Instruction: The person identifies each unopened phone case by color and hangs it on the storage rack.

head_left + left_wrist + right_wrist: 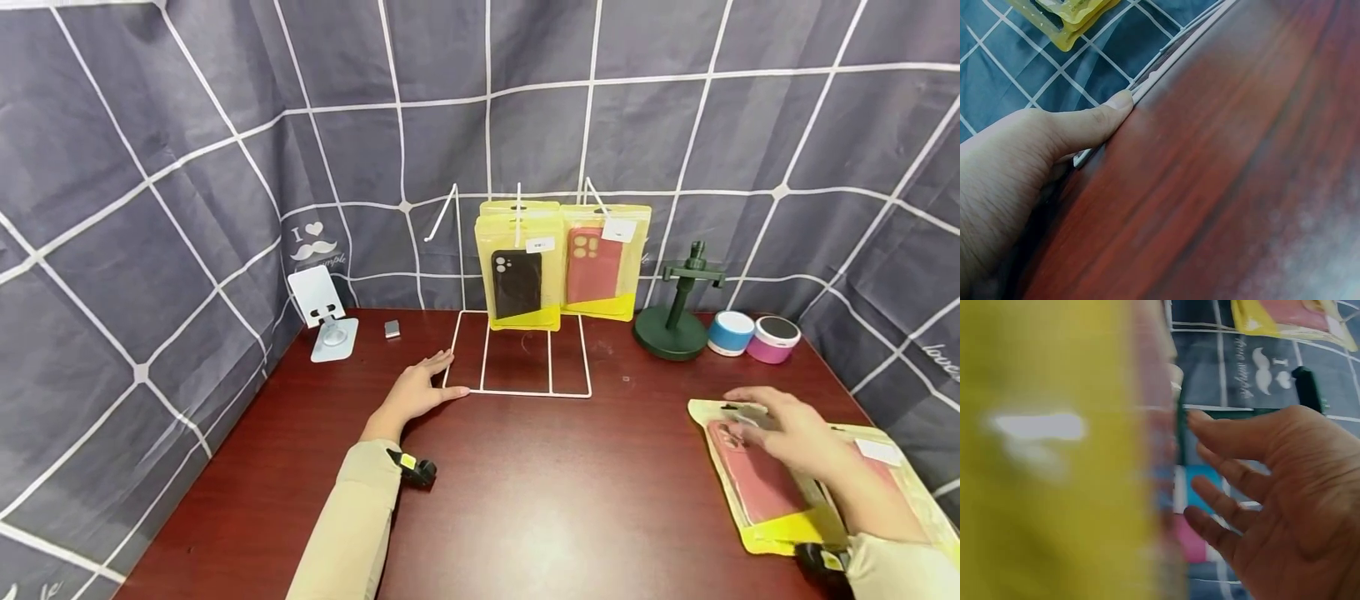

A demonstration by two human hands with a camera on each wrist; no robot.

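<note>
Down at the near right of the bench [525, 500] I see a yellow packet [772, 492] lying flat, holding a pink phone case [757, 483] inside its clear front, and a second yellow packet [892, 467] lies partly under it toward the bench edge. My right hand [787, 429] hovers over the top end of that first packet with the fingers spread and nearly straight; from the head view I cannot tell whether they touch the plastic, and the right wrist view shows the same loose, wide grip with nothing clasped in it, beside a blurred yellow surface. My left hand [420, 387] lies flat on the bench, fingers straight, its thumb [1100, 119] pressed against the front left corner of the white wire rack [517, 375]; it clasps nothing. On that rack's hooks hang more yellow packets: the front one [519, 271] carries a black phone case [516, 283], and the one beside it [609, 262] carries a pink case [594, 265]. To the right of the rack stands a dark green stand [675, 312], then a blue speaker [731, 332] and a pink speaker [777, 339] just beside each other. To the left sit a white phone holder [326, 312] and a small grey block [392, 328]. Grey cloth with a white grid [150, 167] hangs behind and to both sides.
</note>
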